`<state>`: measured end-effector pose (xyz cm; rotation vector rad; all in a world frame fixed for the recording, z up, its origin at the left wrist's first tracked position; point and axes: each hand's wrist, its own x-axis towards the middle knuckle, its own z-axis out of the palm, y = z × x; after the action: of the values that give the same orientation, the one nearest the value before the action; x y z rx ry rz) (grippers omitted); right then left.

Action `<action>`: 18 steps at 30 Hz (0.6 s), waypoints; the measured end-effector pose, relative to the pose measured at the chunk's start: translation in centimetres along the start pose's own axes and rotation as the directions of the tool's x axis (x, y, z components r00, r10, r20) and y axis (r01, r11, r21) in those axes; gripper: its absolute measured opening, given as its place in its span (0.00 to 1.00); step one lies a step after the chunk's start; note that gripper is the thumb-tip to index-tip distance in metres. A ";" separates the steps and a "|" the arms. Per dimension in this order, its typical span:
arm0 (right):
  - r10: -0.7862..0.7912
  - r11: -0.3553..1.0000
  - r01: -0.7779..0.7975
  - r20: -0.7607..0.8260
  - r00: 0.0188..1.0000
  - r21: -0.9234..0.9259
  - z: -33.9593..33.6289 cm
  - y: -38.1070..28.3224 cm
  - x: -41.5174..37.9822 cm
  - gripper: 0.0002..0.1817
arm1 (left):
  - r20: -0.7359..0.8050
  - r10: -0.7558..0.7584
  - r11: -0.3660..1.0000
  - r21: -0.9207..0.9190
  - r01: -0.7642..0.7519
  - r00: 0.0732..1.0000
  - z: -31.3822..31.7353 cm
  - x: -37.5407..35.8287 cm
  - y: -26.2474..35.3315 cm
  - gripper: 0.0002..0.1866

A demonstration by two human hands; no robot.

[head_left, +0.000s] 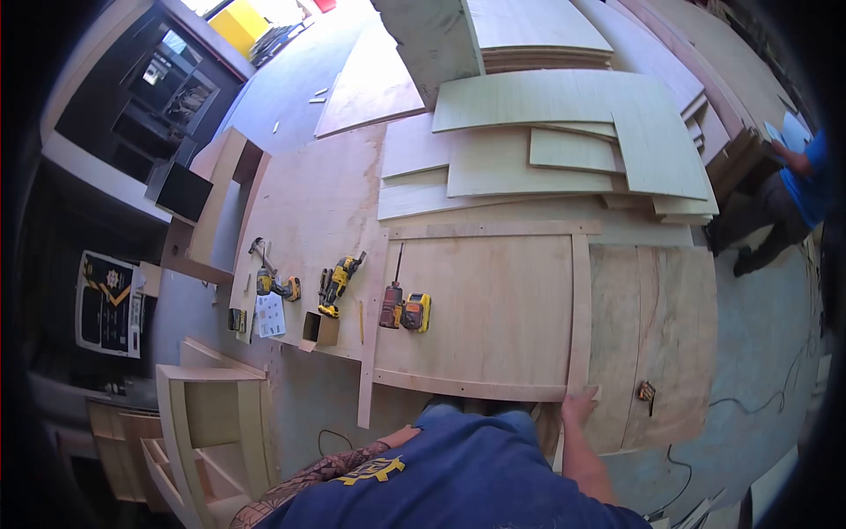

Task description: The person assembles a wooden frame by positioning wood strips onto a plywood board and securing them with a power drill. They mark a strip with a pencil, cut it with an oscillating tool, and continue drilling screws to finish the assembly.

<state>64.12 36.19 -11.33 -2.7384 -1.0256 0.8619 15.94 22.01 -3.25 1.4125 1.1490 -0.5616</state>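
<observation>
I have the right hand [579, 408] at the near right corner of the wooden frame [476, 389], the forearm reaching forward from the body's side; its fingers lie against the corner where the strips meet, though I cannot tell from here whether they grip it or merely rest; the left arm is bent, its patterned forearm [330, 467] slanting inward, with the left hand [404, 436] low beside the blue trousers [520, 420]; I cannot tell whether those fingers are open or closed.

The frame lies flat in front of me, its strips edging a pale panel [493, 309]; a power tool [391, 309] with a long bit lies at the panel's left side, the bit pointing away from me; farther left on the table [304, 189] I see a yellow-and-black tool [335, 284], an open cardboard box [321, 331] and a pencil [360, 322]; stacked boards [529, 101] lie beyond the frame.
</observation>
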 end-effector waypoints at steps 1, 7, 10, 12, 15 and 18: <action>0.006 1.000 -0.006 -0.045 0.999 -0.006 0.0 -0.4 0.2 0.57 | -0.023 0.005 1.000 -0.007 -0.005 1.000 -1.0 -0.7 1.9 0.30; 0.020 0.996 -0.022 0.018 1.000 0.084 -1.3 0.3 -1.8 0.52 | -0.623 0.259 0.951 0.031 -0.308 0.738 -3.0 -3.5 3.5 0.22; 0.053 0.997 -0.049 -0.057 0.997 0.057 -0.8 0.4 -3.1 0.49 | -0.537 0.326 0.892 -0.097 -0.441 0.778 -5.1 -4.6 2.3 0.17; -0.015 1.000 0.016 -0.077 0.997 0.016 0.7 2.6 -3.1 0.46 | -0.497 0.356 0.834 -0.213 -0.509 0.792 -6.8 -6.0 0.3 0.14; -0.021 0.991 0.014 0.050 0.999 0.134 2.2 7.0 -4.6 0.41 | -0.739 0.081 0.824 -0.328 -0.461 0.669 -10.4 -6.7 -6.4 0.11; 0.055 0.959 -0.138 0.313 0.948 0.249 0.9 6.0 -9.2 0.37 | -0.888 -0.394 0.844 -0.452 -0.288 0.238 -14.9 -2.5 -17.6 0.13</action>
<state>61.40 25.68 -9.36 -2.4946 -0.7480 1.3626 -4.62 32.47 -6.06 1.1109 2.1618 0.8310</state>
